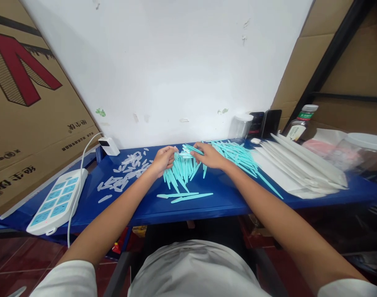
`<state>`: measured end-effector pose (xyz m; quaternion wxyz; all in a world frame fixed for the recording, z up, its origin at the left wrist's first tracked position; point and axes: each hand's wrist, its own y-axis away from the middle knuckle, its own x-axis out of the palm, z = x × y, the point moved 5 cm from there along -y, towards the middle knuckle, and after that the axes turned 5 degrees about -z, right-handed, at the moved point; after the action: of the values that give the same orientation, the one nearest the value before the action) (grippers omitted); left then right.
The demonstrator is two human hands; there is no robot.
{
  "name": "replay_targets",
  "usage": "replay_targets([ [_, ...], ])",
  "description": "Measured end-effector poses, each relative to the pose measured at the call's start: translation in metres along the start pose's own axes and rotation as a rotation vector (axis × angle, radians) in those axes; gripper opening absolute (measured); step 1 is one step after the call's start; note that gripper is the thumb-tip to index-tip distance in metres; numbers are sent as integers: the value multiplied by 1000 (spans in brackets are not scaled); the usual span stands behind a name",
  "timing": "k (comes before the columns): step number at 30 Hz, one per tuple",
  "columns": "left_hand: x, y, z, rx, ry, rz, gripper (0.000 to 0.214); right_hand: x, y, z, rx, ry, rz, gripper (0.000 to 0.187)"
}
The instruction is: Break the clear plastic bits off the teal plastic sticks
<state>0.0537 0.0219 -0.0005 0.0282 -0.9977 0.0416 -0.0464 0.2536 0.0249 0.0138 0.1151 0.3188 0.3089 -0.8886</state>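
My right hand [209, 156] is closed round several slim teal plastic sticks [190, 149], which point left toward the other hand. Close by, my left hand [164, 161] has its fingers pinched together. Whatever is between those fingertips is too small to make out. A heap of the same teal sticks [179, 172] lies under and between the hands, and another pile [237, 157] spreads to the right. Two loose sticks [192, 198] lie near the table's front edge. Left of my left hand are scattered small clear plastic sleeves [124, 176].
The blue table [163, 212] backs onto a white wall. A power strip [57, 202] and white adapter [109, 146] sit left. On the right are white packets [302, 165], a lidded jar [241, 126], two phones [271, 123], a bottle [298, 127] and a clear tub [361, 150].
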Motion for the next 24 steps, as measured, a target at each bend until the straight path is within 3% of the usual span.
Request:
replay_targets([
  [7, -3, -1, -2, -6, 70, -19, 23, 0, -1, 1, 14, 16, 21, 30],
  [16, 1, -1, -1, -22, 116, 46, 21, 2, -1, -1, 33, 3, 42, 32],
  [24, 2, 0, -1, -19, 57, 65, 36, 4, 0, 2, 35, -18, 109, 32],
])
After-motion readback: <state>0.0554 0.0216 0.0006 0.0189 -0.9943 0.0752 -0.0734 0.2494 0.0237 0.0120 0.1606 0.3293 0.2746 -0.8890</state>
